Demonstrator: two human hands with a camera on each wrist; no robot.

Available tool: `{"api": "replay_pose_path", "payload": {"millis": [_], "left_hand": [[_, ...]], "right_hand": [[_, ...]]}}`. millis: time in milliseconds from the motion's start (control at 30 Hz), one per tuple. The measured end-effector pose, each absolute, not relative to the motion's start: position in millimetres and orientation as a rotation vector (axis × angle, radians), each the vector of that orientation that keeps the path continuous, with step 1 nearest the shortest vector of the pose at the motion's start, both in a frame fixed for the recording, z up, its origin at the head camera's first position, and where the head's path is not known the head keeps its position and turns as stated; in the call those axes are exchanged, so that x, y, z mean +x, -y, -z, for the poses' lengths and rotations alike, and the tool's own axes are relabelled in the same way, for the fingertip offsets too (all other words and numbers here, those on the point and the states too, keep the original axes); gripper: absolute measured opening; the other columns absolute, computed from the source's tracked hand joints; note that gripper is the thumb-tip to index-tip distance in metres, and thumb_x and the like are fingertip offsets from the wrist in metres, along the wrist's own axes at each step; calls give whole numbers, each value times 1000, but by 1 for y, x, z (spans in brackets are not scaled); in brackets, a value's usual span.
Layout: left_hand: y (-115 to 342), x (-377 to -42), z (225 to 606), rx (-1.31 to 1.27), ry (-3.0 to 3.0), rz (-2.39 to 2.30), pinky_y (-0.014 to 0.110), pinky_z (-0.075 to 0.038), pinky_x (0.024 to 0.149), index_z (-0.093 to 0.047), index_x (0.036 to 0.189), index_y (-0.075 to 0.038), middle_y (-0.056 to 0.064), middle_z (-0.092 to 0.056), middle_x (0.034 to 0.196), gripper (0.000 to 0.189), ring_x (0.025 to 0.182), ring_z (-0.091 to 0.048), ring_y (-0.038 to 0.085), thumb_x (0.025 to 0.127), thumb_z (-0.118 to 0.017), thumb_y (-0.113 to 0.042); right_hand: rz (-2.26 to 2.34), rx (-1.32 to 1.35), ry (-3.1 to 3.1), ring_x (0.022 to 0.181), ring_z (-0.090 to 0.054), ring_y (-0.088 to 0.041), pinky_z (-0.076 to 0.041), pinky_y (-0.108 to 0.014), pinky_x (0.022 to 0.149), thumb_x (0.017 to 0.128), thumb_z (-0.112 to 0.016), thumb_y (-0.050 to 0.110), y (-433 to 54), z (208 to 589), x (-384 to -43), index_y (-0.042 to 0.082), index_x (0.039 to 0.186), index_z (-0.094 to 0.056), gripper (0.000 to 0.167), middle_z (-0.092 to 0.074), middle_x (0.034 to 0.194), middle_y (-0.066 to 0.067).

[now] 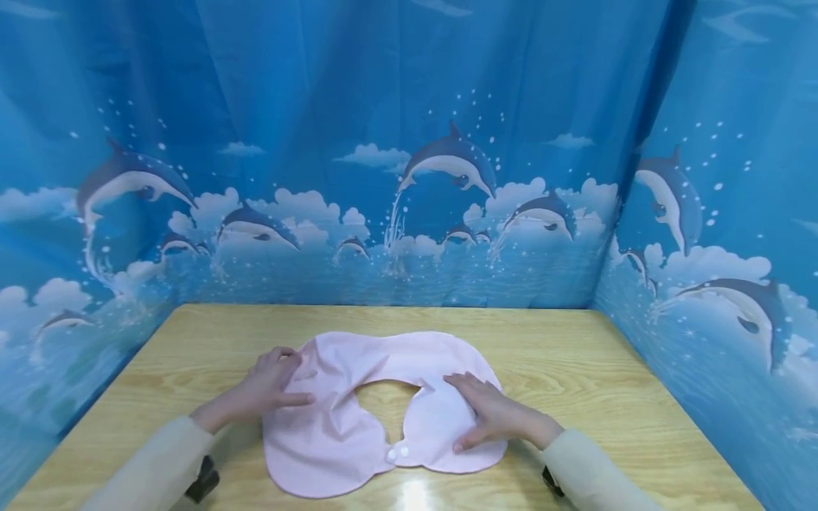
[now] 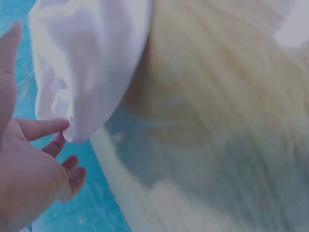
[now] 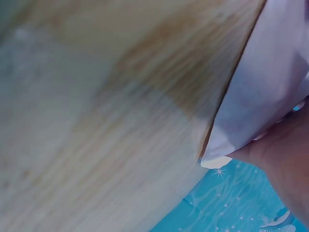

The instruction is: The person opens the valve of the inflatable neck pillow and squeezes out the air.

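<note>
A pale pink bib (image 1: 332,454) with a scalloped outline lies spread on the table, its neck opening in the middle. Two white snaps (image 1: 398,453) meet at the front of that opening. My left hand (image 1: 271,383) is at the bib's left edge, thumb held apart from the fingers. In the left wrist view, a fingertip (image 2: 63,124) touches the rim of the cloth, which is wrinkled there. On the bib's right half rests my right hand (image 1: 495,411), fingers extended and thumb spread. Its fingers are mostly hidden behind the cloth and hand in the right wrist view.
The wood-grain table (image 1: 575,369) reaches back to a blue curtain (image 1: 358,85) printed with dolphins, which also hangs along both sides. Creases run across the bib's left half. Light glares off the tabletop near the front edge.
</note>
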State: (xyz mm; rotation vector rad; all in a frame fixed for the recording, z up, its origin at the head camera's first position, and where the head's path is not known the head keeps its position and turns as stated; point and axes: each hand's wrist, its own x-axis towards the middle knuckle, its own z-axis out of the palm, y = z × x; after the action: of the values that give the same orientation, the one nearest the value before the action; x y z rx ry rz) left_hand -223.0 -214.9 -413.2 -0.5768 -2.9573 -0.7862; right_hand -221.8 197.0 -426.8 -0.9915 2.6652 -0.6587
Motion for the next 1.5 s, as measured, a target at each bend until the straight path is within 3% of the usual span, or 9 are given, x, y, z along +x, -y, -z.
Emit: {"api": "replay_pose_path", "payload": {"millis": [167, 367, 600, 767, 933, 1033, 1133, 1500], "left_hand": [[231, -223, 394, -570, 2945, 1036, 58, -39, 90, -49, 122, 8, 29, -44, 125, 67, 114, -41, 47, 79, -68, -38], [243, -224, 383, -466, 2989, 1164, 58, -39, 93, -44, 128, 8, 30, -43, 130, 66, 120, -39, 46, 86, -60, -40], [235, -223, 398, -503, 2901, 986, 60, -38, 91, -43, 126, 12, 34, -40, 125, 72, 115, -40, 50, 80, -68, -38], [213, -213, 416, -635, 2658, 649, 63, -36, 83, -52, 122, 2, 28, -44, 125, 62, 112, -41, 47, 72, -74, -28], [180, -192, 424, -861, 2661, 484, 64, -35, 87, -47, 127, -5, 22, -43, 130, 72, 120, -38, 45, 72, -71, -45], [168, -182, 426, -954, 2816, 460, 67, -28, 94, -36, 137, -5, 24, -33, 140, 92, 127, -28, 49, 69, -65, -61], [163, -177, 427, -966, 2968, 468, 70, -20, 98, -27, 143, -8, 25, -21, 147, 103, 131, -17, 53, 65, -63, -67], [168, -182, 431, -1016, 3128, 536, 73, -7, 99, -29, 143, -30, 22, -4, 152, 97, 133, -2, 55, 61, -58, -73]], "right_hand": [[655, -994, -2666, 133, -21, -48, -16, -68, 103, 64, -75, 53, -196, 425, -221, 6, 141, -27, 102, -32, 145, -18], [642, -1010, -2678, 132, -22, -48, -17, -67, 103, 65, -76, 52, -197, 424, -221, 5, 141, -28, 101, -33, 144, -19], [637, -1013, -2675, 132, -22, -49, -17, -68, 102, 65, -76, 52, -197, 425, -221, 5, 141, -28, 101, -33, 144, -18], [608, -1018, -2695, 131, -25, -47, -21, -68, 101, 63, -75, 55, -195, 426, -221, 5, 142, -25, 106, -32, 144, -20], [563, -1072, -2735, 131, -32, -40, -29, -63, 100, 62, -75, 57, -190, 427, -220, 7, 142, -26, 106, -33, 143, -21], [537, -1080, -2749, 130, -34, -38, -30, -59, 102, 61, -76, 56, -188, 427, -219, 8, 139, -31, 102, -35, 142, -20], [509, -1086, -2767, 128, -37, -36, -32, -55, 103, 61, -76, 55, -187, 427, -218, 9, 137, -34, 98, -38, 140, -18], [487, -1104, -2789, 126, -39, -34, -33, -53, 102, 60, -75, 57, -190, 429, -218, 11, 137, -35, 98, -41, 138, -16]]}}
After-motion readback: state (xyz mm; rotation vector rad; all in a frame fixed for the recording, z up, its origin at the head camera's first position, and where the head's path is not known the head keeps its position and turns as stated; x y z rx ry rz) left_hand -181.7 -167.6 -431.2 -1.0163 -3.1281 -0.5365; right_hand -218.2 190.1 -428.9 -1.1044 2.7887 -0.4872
